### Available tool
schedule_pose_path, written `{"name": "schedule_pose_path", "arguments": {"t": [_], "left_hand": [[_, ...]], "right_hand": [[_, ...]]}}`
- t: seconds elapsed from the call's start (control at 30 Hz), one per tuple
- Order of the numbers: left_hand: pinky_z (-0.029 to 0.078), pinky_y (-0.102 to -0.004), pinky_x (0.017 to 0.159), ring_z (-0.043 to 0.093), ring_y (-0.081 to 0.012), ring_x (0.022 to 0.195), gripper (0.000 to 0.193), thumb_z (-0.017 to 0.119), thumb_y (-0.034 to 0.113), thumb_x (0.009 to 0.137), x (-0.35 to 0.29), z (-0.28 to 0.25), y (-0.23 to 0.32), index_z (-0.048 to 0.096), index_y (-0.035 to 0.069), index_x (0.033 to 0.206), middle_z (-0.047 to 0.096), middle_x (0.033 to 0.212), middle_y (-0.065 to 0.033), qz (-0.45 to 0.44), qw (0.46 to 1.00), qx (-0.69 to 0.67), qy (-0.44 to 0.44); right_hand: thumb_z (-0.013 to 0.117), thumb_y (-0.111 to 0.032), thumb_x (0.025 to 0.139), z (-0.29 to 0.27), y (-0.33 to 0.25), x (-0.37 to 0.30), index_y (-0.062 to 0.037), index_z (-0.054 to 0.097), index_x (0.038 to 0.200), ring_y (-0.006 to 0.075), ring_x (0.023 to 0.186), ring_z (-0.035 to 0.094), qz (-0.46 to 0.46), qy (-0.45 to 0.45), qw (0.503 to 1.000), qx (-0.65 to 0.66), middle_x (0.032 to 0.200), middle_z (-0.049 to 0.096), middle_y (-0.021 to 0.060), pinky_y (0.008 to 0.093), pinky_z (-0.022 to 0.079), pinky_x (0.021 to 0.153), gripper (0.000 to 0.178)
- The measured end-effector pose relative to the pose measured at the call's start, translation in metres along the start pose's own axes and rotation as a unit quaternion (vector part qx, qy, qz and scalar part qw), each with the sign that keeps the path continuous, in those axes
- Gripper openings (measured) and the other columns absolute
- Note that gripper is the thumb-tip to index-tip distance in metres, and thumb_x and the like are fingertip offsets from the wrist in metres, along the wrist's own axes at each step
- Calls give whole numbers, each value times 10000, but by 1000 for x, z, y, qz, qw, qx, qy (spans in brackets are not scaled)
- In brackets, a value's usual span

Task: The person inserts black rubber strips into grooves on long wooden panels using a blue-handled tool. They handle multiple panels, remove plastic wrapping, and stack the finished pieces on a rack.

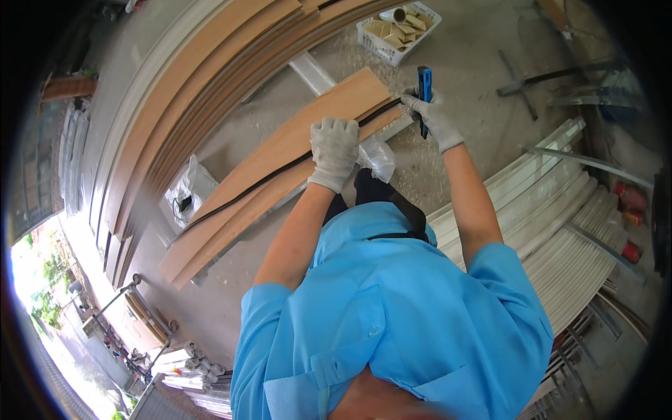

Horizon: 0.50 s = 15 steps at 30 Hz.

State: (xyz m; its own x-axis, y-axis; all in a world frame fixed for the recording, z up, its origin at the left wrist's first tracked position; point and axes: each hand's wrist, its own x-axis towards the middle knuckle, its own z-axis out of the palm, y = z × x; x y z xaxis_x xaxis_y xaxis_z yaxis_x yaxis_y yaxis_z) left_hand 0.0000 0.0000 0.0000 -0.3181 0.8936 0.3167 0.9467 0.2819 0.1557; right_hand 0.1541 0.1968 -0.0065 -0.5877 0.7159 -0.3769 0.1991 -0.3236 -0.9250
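While gripping the black strip [269, 176] in the left hand [334, 152], closed in a fist with knuckles up over the brown boards [280, 145], holds a blue cutter [424, 87] upright in the closed right hand [437, 120]. Also touches the strip near its upper right end with that same hand; cannot tell whether pinching it or merely resting against it. Sees the strip laid lengthwise along the boards, slanting up to the right and passing under the left fist. Wears pale gloves [336, 166] on both hands and a blue shirt [420, 301]. Has clear plastic [380, 159] beneath the boards, between the forearms [299, 234], and a stack [171, 94] of longer boards on the far left side. Faces a white basket [376, 51] of tan pieces [404, 31] on the floor [465, 59] beyond the boards, with white panels [539, 210] well over to the right
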Motion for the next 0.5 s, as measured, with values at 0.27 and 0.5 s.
{"name": "schedule_pose_path", "arguments": {"t": [0.27, 0.5], "left_hand": [[431, -454, 785, 609, -268, 899, 172, 760, 243, 774, 18, 1, -1, 675, 166, 902, 651, 898, -22, -16, 999, -39, 17], [391, -518, 1016, 524, -374, 1228, 546, 769, 332, 749, 55, -9, -5, 625, 153, 1245, 569, 1324, -171, 8, 999, -26, -31]], "right_hand": [[780, -146, 873, 1, 8, 17, -27, 693, 1025, 78, 634, 594, 11, 31, 998, 46, 796, 674, 6, 232, 484, 584, 212], [782, -148, 879, 0, -1, 14, -2, 665, 1123, 86, 672, 584, 27, 4, 999, 42, 873, 703, 37, 242, 486, 633, 307]]}}
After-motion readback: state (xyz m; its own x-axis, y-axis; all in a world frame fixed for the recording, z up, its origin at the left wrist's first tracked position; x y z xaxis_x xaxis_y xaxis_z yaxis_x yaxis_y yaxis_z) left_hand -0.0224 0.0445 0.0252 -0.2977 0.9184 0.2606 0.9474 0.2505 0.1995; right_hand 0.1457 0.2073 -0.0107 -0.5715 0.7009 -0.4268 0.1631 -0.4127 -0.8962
